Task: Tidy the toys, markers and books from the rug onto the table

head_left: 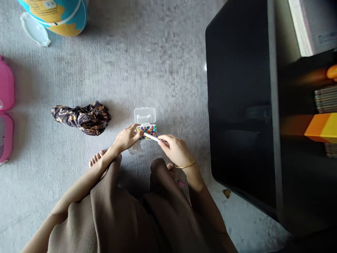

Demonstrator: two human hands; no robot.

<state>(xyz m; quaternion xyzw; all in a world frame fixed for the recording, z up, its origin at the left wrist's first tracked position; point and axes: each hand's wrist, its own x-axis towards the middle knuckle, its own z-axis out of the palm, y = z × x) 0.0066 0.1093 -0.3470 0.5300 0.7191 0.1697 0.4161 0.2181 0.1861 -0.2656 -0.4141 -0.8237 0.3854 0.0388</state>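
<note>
A white marker pen (152, 137) is held slantwise between both hands, above a clear plastic case full of markers (150, 128). My right hand (176, 149) is closed round the end with dark print. My left hand (129, 137) pinches the other end with thumb and fingers. The case stands on the floor, its clear lid (145, 115) swung back away from me, and the markers' coloured ends face up in several colours. Just under my left hand lies a crumpled whitish piece (135, 148), perhaps tissue or plastic.
Grey carpet (163, 70) covers the floor. A bunched patterned cloth (83, 117) lies to the left. Further off are a blue and yellow bucket (63, 17), a pale lid (35, 28) and a pink case (5, 112). A large black cabinet (239, 105) stands at the right.
</note>
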